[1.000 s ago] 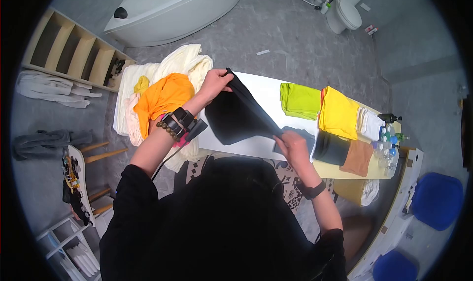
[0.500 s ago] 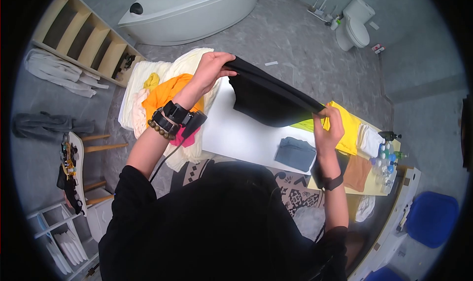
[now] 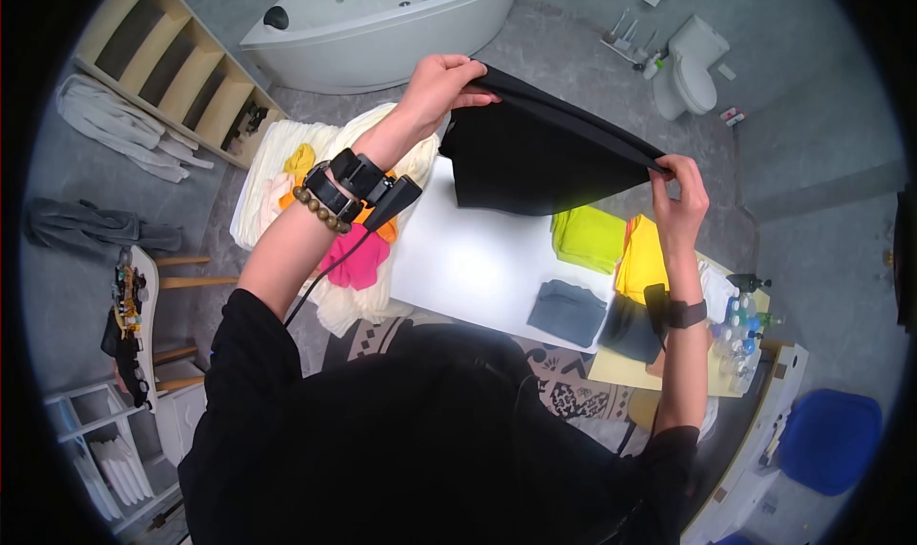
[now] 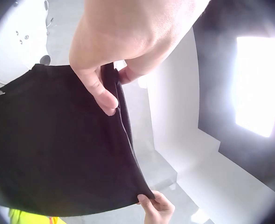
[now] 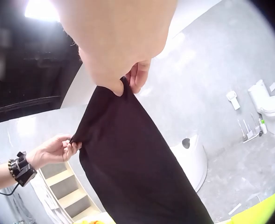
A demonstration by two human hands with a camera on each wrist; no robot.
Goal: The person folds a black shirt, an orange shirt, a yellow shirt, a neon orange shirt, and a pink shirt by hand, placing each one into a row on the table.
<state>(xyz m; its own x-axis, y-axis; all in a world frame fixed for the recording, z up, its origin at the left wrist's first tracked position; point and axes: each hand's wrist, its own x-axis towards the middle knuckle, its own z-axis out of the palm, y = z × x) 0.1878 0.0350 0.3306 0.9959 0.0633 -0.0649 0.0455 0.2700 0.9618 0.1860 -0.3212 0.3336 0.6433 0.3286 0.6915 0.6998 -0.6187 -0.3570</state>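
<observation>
A black garment (image 3: 554,153) hangs stretched between both hands, raised over the far side of the white table (image 3: 458,249). My left hand (image 3: 439,91) pinches its upper left corner between thumb and fingers. At the upper right corner, my right hand (image 3: 683,201) pinches the same edge. The left wrist view shows the garment (image 4: 53,144) doubled along its edge, with layers lying together between the fingers. Beneath it on the table lie a folded blue-grey cloth (image 3: 568,311) and a folded lime green one (image 3: 585,239).
Folded yellow cloth (image 3: 642,263) and dark grey cloth (image 3: 630,327) lie to the right, near several bottles (image 3: 735,335). At the left are a cream blanket (image 3: 263,177) and a crumpled pink cloth (image 3: 358,258). A bathtub (image 3: 382,58) and a toilet (image 3: 688,82) stand beyond.
Both hands have lifted the black garment up and away from the body, and the right hand has moved outward, spreading it wide. The blue-grey folded cloth beneath has come into full view.
</observation>
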